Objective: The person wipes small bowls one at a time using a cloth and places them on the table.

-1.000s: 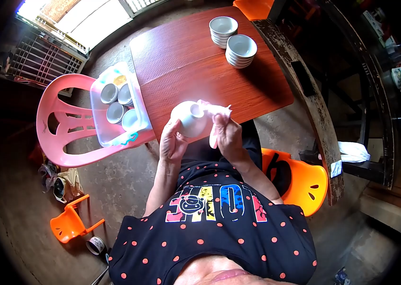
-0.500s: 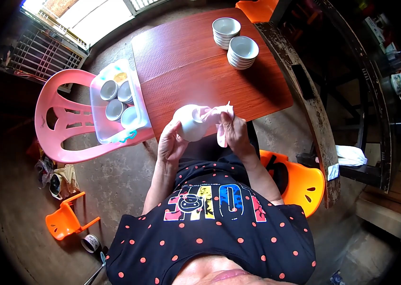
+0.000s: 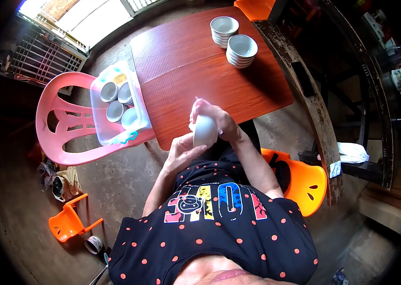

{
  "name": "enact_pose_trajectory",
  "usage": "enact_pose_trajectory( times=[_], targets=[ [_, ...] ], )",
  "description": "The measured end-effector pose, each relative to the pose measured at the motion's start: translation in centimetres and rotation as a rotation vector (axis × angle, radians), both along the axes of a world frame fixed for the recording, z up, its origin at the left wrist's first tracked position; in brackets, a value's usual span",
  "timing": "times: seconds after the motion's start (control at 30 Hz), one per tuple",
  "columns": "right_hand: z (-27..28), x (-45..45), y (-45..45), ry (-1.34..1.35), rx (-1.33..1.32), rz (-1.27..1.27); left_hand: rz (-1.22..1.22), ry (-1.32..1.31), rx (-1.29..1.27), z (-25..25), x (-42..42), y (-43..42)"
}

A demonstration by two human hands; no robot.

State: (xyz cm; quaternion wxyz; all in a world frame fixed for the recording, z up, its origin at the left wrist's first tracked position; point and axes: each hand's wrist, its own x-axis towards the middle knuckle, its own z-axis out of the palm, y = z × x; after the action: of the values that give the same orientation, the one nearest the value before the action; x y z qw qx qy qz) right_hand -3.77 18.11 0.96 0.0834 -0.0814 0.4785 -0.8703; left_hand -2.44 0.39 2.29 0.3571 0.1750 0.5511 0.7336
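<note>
A white bowl (image 3: 205, 131) is tilted on its side between my hands, near the front edge of the red-brown table (image 3: 181, 90). My left hand (image 3: 185, 151) grips its lower left rim, thumb across the outside. Behind and to the right of the bowl, my right hand (image 3: 223, 122) is wrapped round its far side with a pink cloth (image 3: 202, 107), most of which the hand and bowl hide. Two stacks of white bowls (image 3: 242, 47) stand at the table's back right. More bowls (image 3: 115, 111) lie in a clear plastic box (image 3: 100, 124) at the left.
The box sits on a pink chair (image 3: 47, 118) against the table's left side. An orange chair (image 3: 306, 187) is close at my right, and a smaller orange chair (image 3: 67, 225) stands at the lower left. A worn wooden beam (image 3: 317, 118) runs along the right.
The bowl has turned from showing its base to standing on its side. My right hand has moved left and closed round it with the cloth, and my left hand has shifted slightly right and down.
</note>
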Motion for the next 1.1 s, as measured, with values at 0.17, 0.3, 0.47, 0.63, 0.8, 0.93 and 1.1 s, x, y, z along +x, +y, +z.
enact_pose_trajectory(
  times=[0.17,0.3,0.47,0.63,0.8,0.93,1.1],
  targets=[
    [2.0,1.7,-1.7,0.292,0.506,-0.419,0.103,0.061,0.018,-0.5,-0.6,0.4],
    [4.0,3.2,-3.4,0.734,1.227,-0.393,0.213,0.169,0.098,-3.3,-1.2,-0.2],
    [-0.6,0.7,-0.6,-0.008,-0.044,-0.126,-0.055,0.092,-0.026,-1.0,-0.3,-0.2],
    [-2.4,1.1,-1.1,-0.417,-0.745,0.071,0.072,0.920,-0.121,-3.2,0.0,1.0],
    [-4.0,0.6,-0.5,-0.485,-0.412,-0.058,-0.092,-0.125,0.096,0.6,-1.0,0.1],
    [-2.4,0.8,-1.3,-0.599,-0.549,-0.161,0.007,-0.075,0.122,0.0,-1.4,-0.1],
    [-5.9,2.7,-1.9,-0.670,-1.019,0.203,0.280,0.155,0.050,1.2,-3.4,-2.2]
  ],
)
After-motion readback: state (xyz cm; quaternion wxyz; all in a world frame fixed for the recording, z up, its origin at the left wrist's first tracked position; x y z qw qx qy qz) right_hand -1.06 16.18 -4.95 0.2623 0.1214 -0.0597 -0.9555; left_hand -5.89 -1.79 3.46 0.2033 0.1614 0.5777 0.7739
